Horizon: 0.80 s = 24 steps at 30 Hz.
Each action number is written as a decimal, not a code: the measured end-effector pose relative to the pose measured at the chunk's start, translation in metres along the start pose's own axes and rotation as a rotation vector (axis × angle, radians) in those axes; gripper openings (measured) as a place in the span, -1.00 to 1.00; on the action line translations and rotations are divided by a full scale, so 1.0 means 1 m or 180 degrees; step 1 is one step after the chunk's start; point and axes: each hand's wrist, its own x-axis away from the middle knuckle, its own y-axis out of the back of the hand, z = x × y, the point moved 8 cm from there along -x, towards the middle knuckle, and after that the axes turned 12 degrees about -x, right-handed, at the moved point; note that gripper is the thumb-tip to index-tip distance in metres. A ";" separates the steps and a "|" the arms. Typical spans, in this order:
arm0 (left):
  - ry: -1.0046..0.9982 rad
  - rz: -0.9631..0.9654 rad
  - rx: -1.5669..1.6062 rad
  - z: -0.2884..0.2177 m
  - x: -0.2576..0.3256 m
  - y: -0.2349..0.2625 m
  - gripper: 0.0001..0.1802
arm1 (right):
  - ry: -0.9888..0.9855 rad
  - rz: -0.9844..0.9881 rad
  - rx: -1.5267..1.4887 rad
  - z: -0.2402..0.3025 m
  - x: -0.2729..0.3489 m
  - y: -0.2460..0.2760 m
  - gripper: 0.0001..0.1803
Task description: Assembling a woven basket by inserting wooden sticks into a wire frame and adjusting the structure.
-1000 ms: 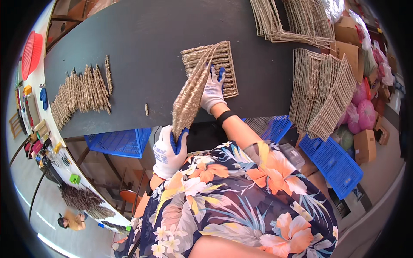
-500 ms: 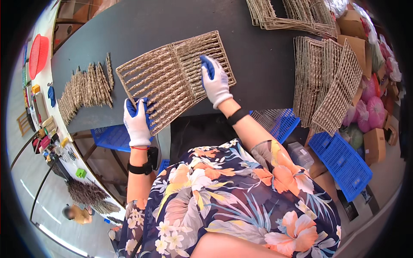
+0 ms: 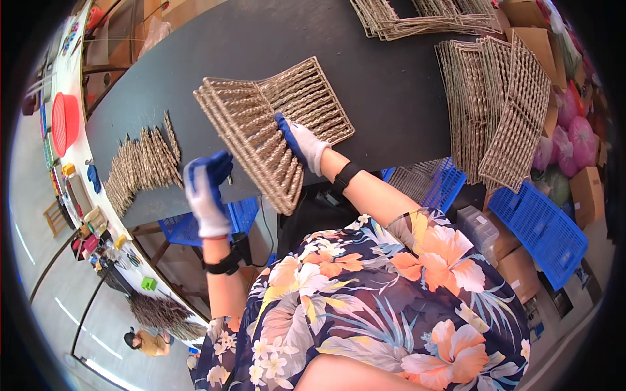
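Note:
A wire-framed panel with rows of twisted, straw-coloured strands [image 3: 306,98] is folded partway at its middle, its left half tilted up off the dark table. My right hand [image 3: 304,144], in a white and blue glove, grips it near the fold; some of its fingers are hidden behind the strands. My left hand [image 3: 207,192], gloved the same way, is off the panel and just left of its raised edge. Its fingers are stretched out and nothing shows in them. Beyond that hand lies a row of loose twisted strands [image 3: 145,163].
Similar panels [image 3: 468,107] are stacked at the table's right end, with more frames [image 3: 424,25] at the far right. Blue plastic baskets [image 3: 538,231] sit below the table edge. Cartons [image 3: 587,195] and pink bags [image 3: 582,140] crowd the right. A person [image 3: 150,341] is far off, lower left.
My left hand has let go of the panel's near left corner and moved clear. The panel's left half has swung up and inward, and my right hand has shifted toward the fold.

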 end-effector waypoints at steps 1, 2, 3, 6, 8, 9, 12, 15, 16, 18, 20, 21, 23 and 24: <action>-0.0507 0.0050 -0.1688 0.009 -0.003 -0.015 -0.67 | -0.0023 0.0387 -0.0500 0.005 0.006 -0.007 -0.41; -0.1128 0.0616 -0.3150 0.026 -0.004 -0.045 -0.40 | -0.0148 0.0532 -0.0831 0.008 0.011 -0.010 -0.44; -0.1716 0.0904 -0.4754 0.055 0.005 -0.074 -0.16 | -0.0248 0.0829 -0.1197 0.013 0.017 -0.017 -0.47; -0.1592 0.1782 -0.4196 0.130 0.000 -0.120 0.03 | 0.0003 0.0903 -0.0851 0.031 0.032 -0.013 -0.46; -0.1703 0.2187 -0.4918 0.158 0.000 -0.130 -0.09 | -0.0170 0.1029 -0.1347 0.029 0.038 -0.016 -0.36; -0.1544 0.2498 -0.4856 0.168 0.000 -0.138 -0.15 | 0.0087 0.0830 -0.0734 0.033 0.037 -0.009 -0.35; -0.0632 0.2454 0.0134 0.128 -0.002 -0.158 -0.29 | 0.0300 0.0608 -0.0312 0.032 0.035 -0.002 -0.28; -0.1353 0.1899 -0.1718 0.100 -0.044 -0.185 -0.26 | 0.0338 0.0765 0.0024 0.031 0.041 -0.002 -0.26; -0.2233 0.1538 -0.3611 0.084 -0.051 -0.185 -0.25 | -0.0042 0.0714 -0.0374 0.023 0.046 0.001 -0.31; -0.2946 0.1266 -0.4979 0.067 -0.062 -0.190 -0.22 | 0.0222 0.1018 -0.0433 0.030 0.063 0.001 -0.35; -0.3098 0.1470 -0.4862 0.060 -0.065 -0.195 -0.19 | 0.0134 0.0879 -0.0654 0.030 0.068 0.002 -0.24; -0.3005 0.1635 -0.5001 0.064 -0.068 -0.197 -0.17 | 0.0414 0.1054 -0.0645 0.038 0.072 -0.001 -0.18; -0.3008 0.1550 -0.5110 0.066 -0.073 -0.197 -0.15 | -0.0109 0.0867 -0.0931 0.027 0.072 0.002 -0.35; -0.2937 0.1493 -0.5216 0.070 -0.077 -0.198 -0.13 | -0.0003 0.0869 -0.0682 0.027 0.072 0.003 -0.34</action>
